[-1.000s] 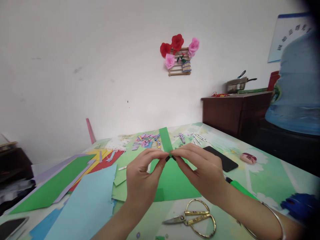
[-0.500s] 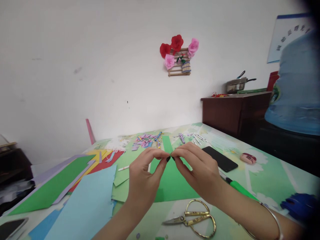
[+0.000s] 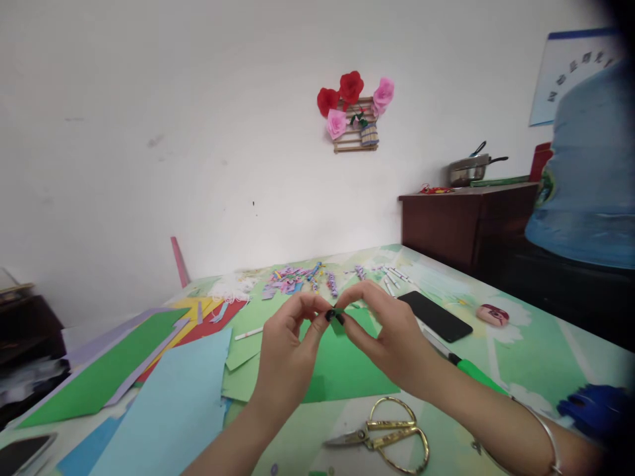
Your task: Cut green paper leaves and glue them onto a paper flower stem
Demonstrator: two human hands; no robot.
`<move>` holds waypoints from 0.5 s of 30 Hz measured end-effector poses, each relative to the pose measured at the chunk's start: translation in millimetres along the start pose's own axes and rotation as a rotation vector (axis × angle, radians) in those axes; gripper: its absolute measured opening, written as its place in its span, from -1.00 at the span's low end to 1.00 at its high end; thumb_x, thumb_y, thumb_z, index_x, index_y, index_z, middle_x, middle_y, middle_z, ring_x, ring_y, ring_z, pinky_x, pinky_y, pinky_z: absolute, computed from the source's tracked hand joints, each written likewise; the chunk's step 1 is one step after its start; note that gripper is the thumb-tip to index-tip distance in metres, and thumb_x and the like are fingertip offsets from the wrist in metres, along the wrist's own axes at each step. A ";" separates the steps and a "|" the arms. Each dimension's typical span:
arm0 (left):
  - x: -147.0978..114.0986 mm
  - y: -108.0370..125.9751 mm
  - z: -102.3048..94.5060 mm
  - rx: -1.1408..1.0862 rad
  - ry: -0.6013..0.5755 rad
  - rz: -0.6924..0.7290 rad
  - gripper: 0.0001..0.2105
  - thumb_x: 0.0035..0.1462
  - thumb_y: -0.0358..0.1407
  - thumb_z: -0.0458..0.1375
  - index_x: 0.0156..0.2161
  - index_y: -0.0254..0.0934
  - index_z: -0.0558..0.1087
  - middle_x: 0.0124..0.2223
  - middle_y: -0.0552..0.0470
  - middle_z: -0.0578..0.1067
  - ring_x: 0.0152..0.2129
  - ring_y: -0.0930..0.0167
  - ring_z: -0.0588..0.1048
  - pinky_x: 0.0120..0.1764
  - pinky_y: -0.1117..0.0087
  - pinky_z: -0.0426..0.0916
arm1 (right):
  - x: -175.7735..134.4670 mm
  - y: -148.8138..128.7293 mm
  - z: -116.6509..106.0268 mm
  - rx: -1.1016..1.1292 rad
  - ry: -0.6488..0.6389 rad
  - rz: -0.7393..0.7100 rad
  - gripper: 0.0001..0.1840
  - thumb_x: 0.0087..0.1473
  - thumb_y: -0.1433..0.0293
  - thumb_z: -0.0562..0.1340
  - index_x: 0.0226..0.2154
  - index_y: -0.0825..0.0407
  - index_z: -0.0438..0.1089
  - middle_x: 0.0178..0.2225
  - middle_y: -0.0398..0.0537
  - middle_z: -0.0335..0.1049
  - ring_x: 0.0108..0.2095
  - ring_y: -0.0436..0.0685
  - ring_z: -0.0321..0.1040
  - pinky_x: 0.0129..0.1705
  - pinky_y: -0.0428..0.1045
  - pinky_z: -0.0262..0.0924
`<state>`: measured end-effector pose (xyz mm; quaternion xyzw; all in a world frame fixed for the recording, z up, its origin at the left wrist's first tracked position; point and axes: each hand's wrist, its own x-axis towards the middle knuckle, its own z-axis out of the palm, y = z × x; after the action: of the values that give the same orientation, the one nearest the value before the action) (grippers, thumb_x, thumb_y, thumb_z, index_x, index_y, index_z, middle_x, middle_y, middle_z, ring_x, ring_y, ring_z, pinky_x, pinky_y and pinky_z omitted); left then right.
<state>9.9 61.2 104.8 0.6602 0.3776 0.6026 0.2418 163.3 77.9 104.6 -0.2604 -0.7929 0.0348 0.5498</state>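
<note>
Both my hands meet above the middle of the table, pinching a green paper strip (image 3: 338, 326). My left hand (image 3: 288, 350) grips one side with thumb and index finger. From the other side, my right hand (image 3: 389, 334) does the same, its fingertips almost touching the left ones. The fingertips hide much of the strip, and a short piece shows below them. Beneath the hands lies a green paper sheet (image 3: 352, 373). Scissors with gold handles (image 3: 391, 433) rest with blades parted near the table's front. A green-handled knife (image 3: 479, 375) lies under the right forearm.
Light blue paper (image 3: 169, 390) and several coloured sheets (image 3: 114, 363) spread over the left side. Small paper scraps (image 3: 290, 279) lie at the back. To the right are a black phone (image 3: 436, 316), a reddish oval object (image 3: 493, 315) and a blue object (image 3: 595, 410).
The strip stood up beyond my fingertips before; now its upper length is gone from there and a short piece hangs below. My right hand has shifted slightly left.
</note>
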 end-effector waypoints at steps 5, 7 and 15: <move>4.9 -3.1 0.6 -0.199 0.056 -0.170 -0.88 -0.01 -0.34 0.27 -0.35 -0.30 0.44 -0.39 0.08 0.50 -0.40 0.49 0.46 -0.30 0.51 0.36 | 4.2 0.3 -3.6 0.117 -0.076 0.203 -0.95 0.02 0.48 0.20 -0.38 0.02 0.34 -0.42 -0.17 0.42 -0.36 0.00 0.35 -0.27 -0.06 0.22; 5.2 -4.0 1.0 -0.233 0.062 -0.196 -0.87 -0.03 -0.33 0.29 -0.34 -0.31 0.46 -0.38 0.07 0.51 -0.40 0.49 0.46 -0.29 0.51 0.37 | 4.9 0.9 -4.8 0.173 -0.091 0.266 -0.97 0.02 0.47 0.21 -0.41 0.03 0.35 -0.43 -0.17 0.42 -0.37 -0.01 0.35 -0.27 -0.06 0.23; 4.1 -5.7 0.2 -0.327 0.045 -0.204 -0.88 -0.04 -0.38 0.30 -0.35 -0.30 0.47 -0.40 0.09 0.52 -0.42 0.51 0.47 -0.26 0.50 0.38 | 6.5 3.2 -5.0 0.388 -0.085 0.346 -0.95 0.00 0.43 0.23 -0.38 0.06 0.38 -0.41 -0.11 0.44 -0.36 0.01 0.39 -0.28 -0.02 0.31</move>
<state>8.8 67.9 102.9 0.5566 0.3448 0.6430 0.3972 167.3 82.5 111.1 -0.2798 -0.7376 0.2907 0.5414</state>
